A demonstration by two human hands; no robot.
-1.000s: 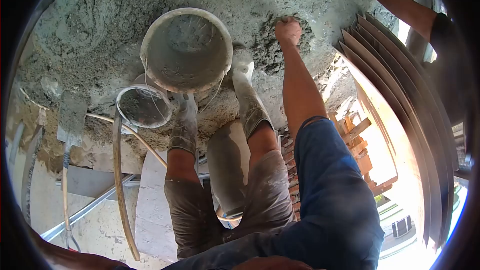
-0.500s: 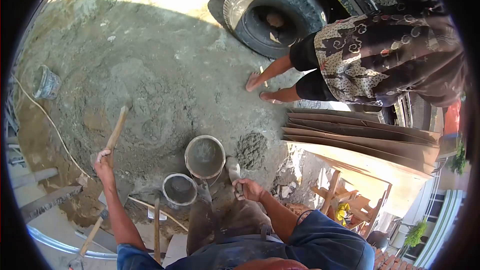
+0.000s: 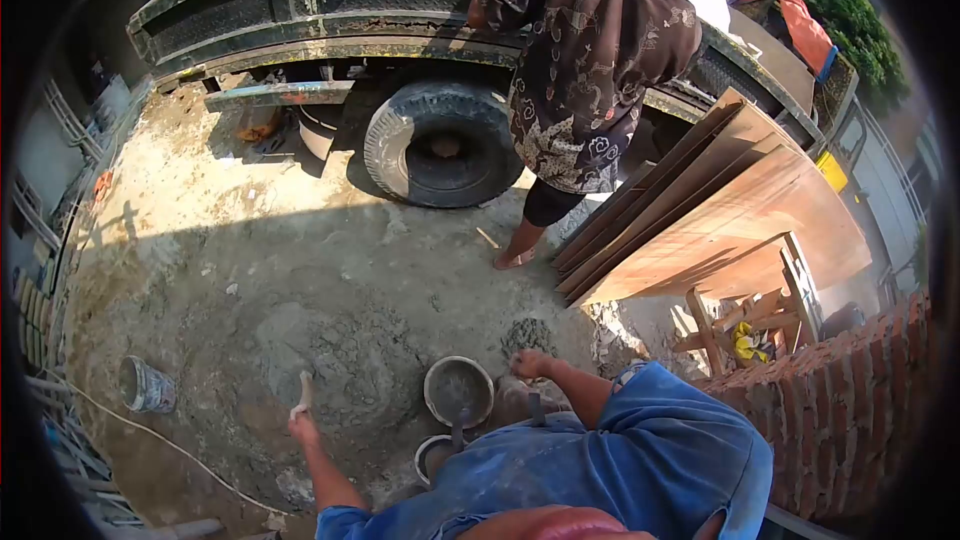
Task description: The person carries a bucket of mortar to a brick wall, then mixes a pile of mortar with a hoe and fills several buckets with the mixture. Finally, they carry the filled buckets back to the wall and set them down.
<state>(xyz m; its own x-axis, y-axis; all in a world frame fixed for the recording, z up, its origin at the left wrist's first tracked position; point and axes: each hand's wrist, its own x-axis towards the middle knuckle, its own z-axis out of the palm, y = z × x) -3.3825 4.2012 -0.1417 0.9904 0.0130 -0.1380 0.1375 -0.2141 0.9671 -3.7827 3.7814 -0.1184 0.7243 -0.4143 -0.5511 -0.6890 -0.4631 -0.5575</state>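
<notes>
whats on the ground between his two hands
In the head view, a mortar-caked bucket stands between the left hand, which grips a wooden handle, and the right hand. The rest is grey mortar-strewn ground.

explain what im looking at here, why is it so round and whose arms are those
The picture comes from a wide-angle camera worn on a person's head, looking down, hence the round edges. The blue-sleeved arms at the bottom are that person's own. The left hand grips a pale wooden tool handle over the grey mortar heap. The right hand rests beside a round mortar-smeared bucket. Ahead, another person in a patterned dark shirt stands by a black truck tyre and leaning brown plywood sheets.
</notes>
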